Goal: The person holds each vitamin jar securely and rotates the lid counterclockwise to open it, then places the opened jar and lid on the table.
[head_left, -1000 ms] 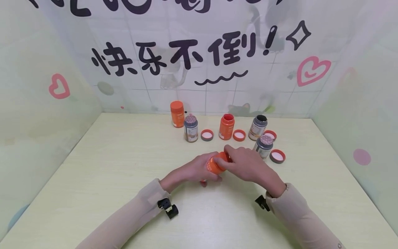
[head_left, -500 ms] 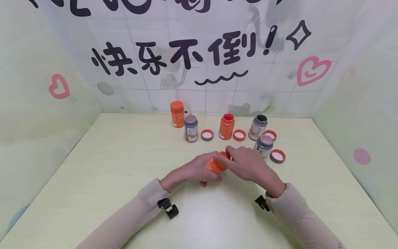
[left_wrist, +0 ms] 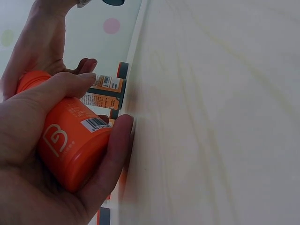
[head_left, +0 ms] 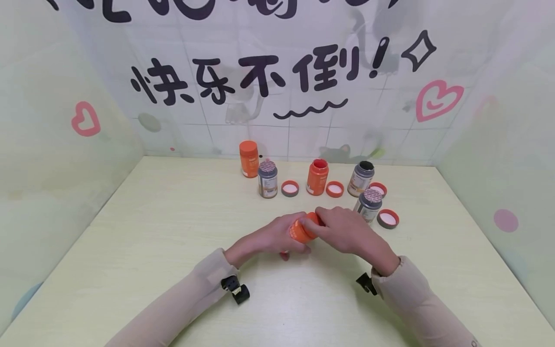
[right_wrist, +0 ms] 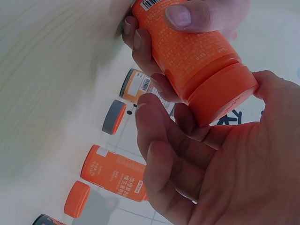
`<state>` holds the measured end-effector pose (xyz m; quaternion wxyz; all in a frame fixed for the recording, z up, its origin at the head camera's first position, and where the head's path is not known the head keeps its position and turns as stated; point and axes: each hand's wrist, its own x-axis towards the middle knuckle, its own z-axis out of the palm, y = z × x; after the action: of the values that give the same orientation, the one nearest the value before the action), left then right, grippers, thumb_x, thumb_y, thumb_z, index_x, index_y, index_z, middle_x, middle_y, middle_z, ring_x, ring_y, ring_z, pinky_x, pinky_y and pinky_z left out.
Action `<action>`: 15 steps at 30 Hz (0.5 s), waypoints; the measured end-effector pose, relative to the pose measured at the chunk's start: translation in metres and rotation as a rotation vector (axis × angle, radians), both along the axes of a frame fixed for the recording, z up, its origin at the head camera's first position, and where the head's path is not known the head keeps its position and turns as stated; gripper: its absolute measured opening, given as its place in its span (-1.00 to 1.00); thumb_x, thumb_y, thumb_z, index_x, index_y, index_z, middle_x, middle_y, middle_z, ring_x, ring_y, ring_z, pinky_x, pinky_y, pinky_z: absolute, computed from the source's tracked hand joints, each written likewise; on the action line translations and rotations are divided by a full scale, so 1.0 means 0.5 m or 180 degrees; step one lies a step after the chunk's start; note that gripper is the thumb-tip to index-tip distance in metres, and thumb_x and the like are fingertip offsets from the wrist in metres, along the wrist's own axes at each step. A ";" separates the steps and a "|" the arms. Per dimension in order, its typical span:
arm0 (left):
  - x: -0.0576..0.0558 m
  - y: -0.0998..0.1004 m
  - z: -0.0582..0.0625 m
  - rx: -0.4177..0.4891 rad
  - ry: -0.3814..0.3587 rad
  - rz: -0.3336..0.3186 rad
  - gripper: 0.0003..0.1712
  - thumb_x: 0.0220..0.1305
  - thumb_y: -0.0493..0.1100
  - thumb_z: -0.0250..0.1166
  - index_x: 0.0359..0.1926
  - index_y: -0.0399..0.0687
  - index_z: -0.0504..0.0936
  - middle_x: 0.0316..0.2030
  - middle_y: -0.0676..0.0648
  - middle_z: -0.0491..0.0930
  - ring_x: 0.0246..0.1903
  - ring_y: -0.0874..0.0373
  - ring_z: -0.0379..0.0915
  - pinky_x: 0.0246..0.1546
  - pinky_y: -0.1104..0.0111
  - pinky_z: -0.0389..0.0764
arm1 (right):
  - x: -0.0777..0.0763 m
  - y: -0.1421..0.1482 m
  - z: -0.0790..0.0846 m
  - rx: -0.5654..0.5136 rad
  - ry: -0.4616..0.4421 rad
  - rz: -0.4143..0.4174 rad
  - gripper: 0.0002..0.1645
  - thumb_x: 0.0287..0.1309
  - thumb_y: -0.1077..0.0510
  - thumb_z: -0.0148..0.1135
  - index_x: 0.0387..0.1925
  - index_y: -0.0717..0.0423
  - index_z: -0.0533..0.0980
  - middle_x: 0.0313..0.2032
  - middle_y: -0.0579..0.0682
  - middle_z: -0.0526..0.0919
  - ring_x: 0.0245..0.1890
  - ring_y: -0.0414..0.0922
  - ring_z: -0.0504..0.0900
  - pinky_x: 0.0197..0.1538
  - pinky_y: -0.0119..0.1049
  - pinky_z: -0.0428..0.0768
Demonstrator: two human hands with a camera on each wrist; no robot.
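Note:
An orange plastic bottle (head_left: 299,232) is held tilted above the table's middle. My left hand (head_left: 277,234) grips its body, the thumb on top and fingers beneath, as the left wrist view shows with the bottle's base (left_wrist: 84,159) toward the camera. My right hand (head_left: 344,229) is at the other end, thumb and curled fingers around the orange screw cap (right_wrist: 222,93). The cap sits on the neck in the right wrist view. Just beyond my right hand stands a grey bottle (head_left: 368,207) with a patterned seal, partly hidden by that hand.
Behind the hands stand a capped orange bottle (head_left: 249,161), a sealed grey bottle (head_left: 268,182), an open orange bottle (head_left: 317,179) and an open grey bottle (head_left: 360,180). Several loose lids lie beside them, among them a grey-red lid (head_left: 388,219) and an orange lid (head_left: 335,189).
My right hand's thumb and fingers have shifted slightly back and forth around the cap. My left hand keeps its hold on the bottle. The head view has shifted very slightly.

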<state>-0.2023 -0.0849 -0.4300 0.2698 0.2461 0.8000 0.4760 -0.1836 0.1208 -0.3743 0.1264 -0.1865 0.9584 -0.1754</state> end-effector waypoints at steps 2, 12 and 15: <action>-0.001 0.001 0.002 0.0005 0.0001 -0.0010 -0.42 0.19 -0.10 0.51 0.16 0.37 0.47 -0.04 0.03 0.59 -0.17 0.03 0.61 -0.53 0.25 0.72 | 0.000 0.002 0.002 -0.0021 0.0010 0.0033 -0.45 0.42 -0.40 -0.03 -0.25 -0.03 0.47 -0.61 -0.06 0.39 -0.56 -0.12 0.43 -0.46 -0.27 0.26; -0.003 0.003 0.006 -0.0004 0.0045 -0.0028 -0.36 0.20 -0.11 0.51 0.25 0.29 0.45 -0.03 0.01 0.59 -0.23 0.04 0.61 -0.55 0.27 0.71 | -0.001 0.010 0.003 0.0018 0.0153 0.0107 -0.40 0.39 -0.49 -0.03 -0.26 -0.07 0.44 -0.64 -0.09 0.35 -0.61 -0.14 0.39 -0.49 -0.28 0.21; -0.001 0.002 0.004 -0.0032 0.0075 -0.0026 -0.35 0.20 -0.11 0.51 0.27 0.28 0.45 -0.02 0.01 0.58 -0.25 0.04 0.60 -0.55 0.28 0.70 | -0.001 0.010 0.001 0.0060 0.0247 0.0040 -0.32 0.34 -0.58 -0.08 -0.30 -0.07 0.44 -0.66 -0.09 0.35 -0.64 -0.14 0.37 -0.51 -0.29 0.20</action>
<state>-0.2027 -0.0836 -0.4281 0.2635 0.2536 0.8045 0.4679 -0.1839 0.1257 -0.3736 0.0921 -0.1980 0.9630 -0.1582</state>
